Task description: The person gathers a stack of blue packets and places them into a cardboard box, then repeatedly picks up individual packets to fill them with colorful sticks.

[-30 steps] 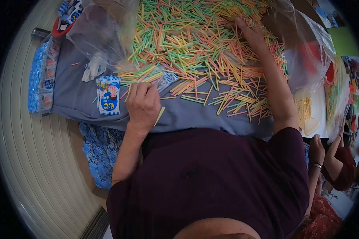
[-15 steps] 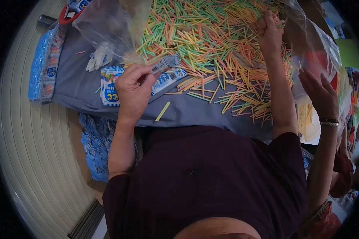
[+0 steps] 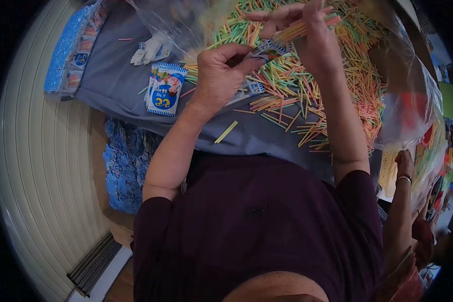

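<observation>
My left hand pinches a small printed packet at one end between thumb and fingers. In my right hand is a bundle of thin pastel sticks, its near end right at the packet. Below both hands spreads a large heap of loose green, yellow, pink and orange sticks. A second flat packet lies under my left hand, partly hidden. To its left a blue-and-white packet rests on the grey cloth.
Clear plastic sheeting borders the heap. A crumpled white glove and a yellow stick piece lie on the cloth. A bag of filled packets stands far left, a box with blue wrappers below. Another person's hand is at right.
My right hand has come left from the heap with a bundle of sticks. My left hand has brought the packet up and right to meet it. The other person's hand has lowered.
</observation>
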The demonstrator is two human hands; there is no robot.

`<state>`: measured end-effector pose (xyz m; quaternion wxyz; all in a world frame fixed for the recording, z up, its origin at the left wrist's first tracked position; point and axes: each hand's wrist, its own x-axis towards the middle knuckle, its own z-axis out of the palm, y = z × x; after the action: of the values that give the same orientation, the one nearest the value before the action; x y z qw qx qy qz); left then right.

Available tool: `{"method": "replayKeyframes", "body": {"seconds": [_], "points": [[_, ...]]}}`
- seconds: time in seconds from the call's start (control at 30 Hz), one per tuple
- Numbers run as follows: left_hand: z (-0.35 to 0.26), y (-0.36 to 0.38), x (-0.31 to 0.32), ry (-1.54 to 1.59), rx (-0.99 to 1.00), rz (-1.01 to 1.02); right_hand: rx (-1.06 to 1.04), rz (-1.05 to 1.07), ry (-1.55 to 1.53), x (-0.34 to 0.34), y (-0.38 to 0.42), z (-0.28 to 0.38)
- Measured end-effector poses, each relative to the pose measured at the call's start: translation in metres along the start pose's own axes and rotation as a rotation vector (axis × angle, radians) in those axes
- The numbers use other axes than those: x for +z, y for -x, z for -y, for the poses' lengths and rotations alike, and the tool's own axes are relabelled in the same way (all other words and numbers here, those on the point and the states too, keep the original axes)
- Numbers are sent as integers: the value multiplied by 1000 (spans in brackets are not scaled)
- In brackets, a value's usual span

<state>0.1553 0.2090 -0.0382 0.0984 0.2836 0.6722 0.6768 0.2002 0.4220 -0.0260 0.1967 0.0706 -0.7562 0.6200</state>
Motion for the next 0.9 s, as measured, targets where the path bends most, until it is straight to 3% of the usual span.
{"method": "replayKeyframes", "body": {"seconds": [0.23,0.37,0.43,0.5,0.7,0.77,0.87,0.9], "points": [[-1,-3,5,118,38,-5,10,142,-65,31,-10,27],[7,-12,8,154,15,56,59,245,74,22,-14,28],[5,-17,16,538,-40,105,33,304,120,16,-18,28],[5,-24,17,545,-27,135,-41,151,17,13,-21,32],[9,-36,21,597,-22,154,-167,-45,-148,28,-19,50],[9,-32,20,636,0,148,-91,116,202,19,-6,48],[14,-25,9,751,-76,144,-224,16,179,9,-5,45],[16,-25,7,734,-59,125,-265,60,401,-3,-9,54]]}}
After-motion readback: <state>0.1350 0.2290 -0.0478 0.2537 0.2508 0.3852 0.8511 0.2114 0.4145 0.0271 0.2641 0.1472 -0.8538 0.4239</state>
